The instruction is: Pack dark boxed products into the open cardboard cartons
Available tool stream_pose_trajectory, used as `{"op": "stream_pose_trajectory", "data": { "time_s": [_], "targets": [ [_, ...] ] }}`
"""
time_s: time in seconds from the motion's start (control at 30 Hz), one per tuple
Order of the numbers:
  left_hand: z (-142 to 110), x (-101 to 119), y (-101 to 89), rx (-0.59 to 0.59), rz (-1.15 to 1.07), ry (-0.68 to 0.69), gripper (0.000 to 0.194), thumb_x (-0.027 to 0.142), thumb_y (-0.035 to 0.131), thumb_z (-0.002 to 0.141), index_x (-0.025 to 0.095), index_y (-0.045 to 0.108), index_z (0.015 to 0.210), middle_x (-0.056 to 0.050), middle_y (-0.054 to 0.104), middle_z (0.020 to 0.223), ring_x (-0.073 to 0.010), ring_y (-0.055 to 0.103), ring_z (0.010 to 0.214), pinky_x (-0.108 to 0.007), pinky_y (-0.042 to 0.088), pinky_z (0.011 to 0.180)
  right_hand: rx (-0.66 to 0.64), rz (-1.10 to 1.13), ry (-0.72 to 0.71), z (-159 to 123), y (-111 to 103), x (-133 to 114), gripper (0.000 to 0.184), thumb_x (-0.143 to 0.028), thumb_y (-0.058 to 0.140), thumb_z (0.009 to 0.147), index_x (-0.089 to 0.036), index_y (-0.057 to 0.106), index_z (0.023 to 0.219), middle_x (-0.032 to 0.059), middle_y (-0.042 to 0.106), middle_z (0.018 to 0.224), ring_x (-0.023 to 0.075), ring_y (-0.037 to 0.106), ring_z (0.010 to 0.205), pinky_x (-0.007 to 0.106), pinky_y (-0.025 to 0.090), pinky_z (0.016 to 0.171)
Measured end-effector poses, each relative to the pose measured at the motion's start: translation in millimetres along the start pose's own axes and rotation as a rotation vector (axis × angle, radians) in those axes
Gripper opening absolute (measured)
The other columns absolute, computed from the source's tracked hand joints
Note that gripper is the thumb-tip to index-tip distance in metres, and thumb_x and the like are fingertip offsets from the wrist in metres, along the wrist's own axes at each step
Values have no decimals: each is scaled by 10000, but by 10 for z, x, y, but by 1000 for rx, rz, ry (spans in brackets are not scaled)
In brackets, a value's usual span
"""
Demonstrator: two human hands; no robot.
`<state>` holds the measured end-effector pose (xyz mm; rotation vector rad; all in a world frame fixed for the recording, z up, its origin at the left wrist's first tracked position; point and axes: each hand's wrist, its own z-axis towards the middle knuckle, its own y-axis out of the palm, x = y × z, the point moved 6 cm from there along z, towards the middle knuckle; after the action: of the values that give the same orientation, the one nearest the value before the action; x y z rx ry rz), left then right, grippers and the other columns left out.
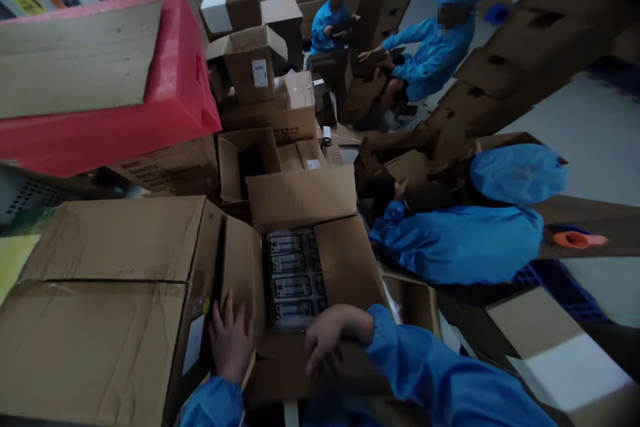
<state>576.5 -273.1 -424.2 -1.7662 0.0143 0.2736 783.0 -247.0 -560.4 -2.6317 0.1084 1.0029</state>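
An open cardboard box [345, 260] stands in front of me with its flaps raised. Inside it lie rows of small clear-wrapped packs [293, 287] with pale and dark blue markings; the right-hand flap covers some of them. My left hand [233, 343] rests with spread fingers against the outside of the box's left flap [241, 267], holding nothing. Bent at the wrist, my right hand [330, 333] hangs over the near edge of the box, close to the packs. Its fingers point down and apart, slightly blurred, with nothing visible in them.
A large closed carton [110, 240] stands close on the left, below a red bin [185, 80] topped with cardboard. Behind are stacked cartons [273, 107]. A co-worker in blue [460, 240] bends over boxes at right; two others [430, 60] work farther back. An orange object [575, 239] lies right.
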Motion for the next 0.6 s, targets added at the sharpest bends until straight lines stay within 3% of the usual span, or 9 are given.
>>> {"op": "stream_pose_trajectory", "data": {
  "time_s": [0.07, 0.13, 0.2, 0.3, 0.43, 0.6],
  "targets": [
    [-106, 52, 28, 17, 89, -7, 407, 309, 487, 944, 212, 663, 1299, -95, 351, 1592, -455, 225, 1454, -614, 324, 1107, -69, -18, -1, 200, -35, 15, 483, -426, 951, 412, -165, 718, 744, -21, 693, 640, 187, 678, 601, 314, 571, 590],
    [-175, 42, 116, 28, 140, -14, 428, 259, 520, 917, 215, 639, 1326, -105, 347, 1592, -450, 201, 1466, -619, 278, 1132, -8, -52, 32, 535, -239, 93, 395, -401, 880, 643, -154, 721, 907, 19, 738, 842, 188, 704, 757, 359, 598, 718],
    [-205, -9, 231, 37, 145, -25, 423, 251, 519, 915, 200, 650, 1314, -118, 369, 1579, -455, 200, 1464, -603, 277, 1140, 165, -108, 96, 923, -523, 239, 346, -348, 724, 856, -154, 668, 1137, 82, 691, 1163, 230, 662, 1053, 462, 550, 928],
    [-215, -70, 379, 59, 120, -32, 423, 263, 497, 921, 186, 658, 1304, -135, 390, 1563, -468, 168, 1469, -607, 283, 1135, 446, -207, 199, 1414, -811, 527, 458, -313, 593, 952, -185, 506, 1383, 128, 425, 1512, 319, 410, 1380, 598, 367, 1111],
    [-232, -63, 469, 79, 99, -79, 442, 299, 457, 935, 223, 635, 1332, -111, 374, 1574, -451, 65, 1497, -655, 237, 1140, 575, -289, 243, 1791, -713, 844, 531, -273, 556, 965, -196, 412, 1470, 142, 314, 1584, 336, 345, 1420, 553, 395, 1090],
    [-252, -37, 519, 33, 82, -135, 456, 316, 469, 925, 241, 620, 1349, -96, 371, 1577, -425, 2, 1511, -674, 184, 1158, 620, -386, 206, 1759, -477, 968, 552, -232, 530, 966, -174, 377, 1494, 156, 383, 1537, 327, 375, 1388, 532, 356, 1098]
  ]
}}
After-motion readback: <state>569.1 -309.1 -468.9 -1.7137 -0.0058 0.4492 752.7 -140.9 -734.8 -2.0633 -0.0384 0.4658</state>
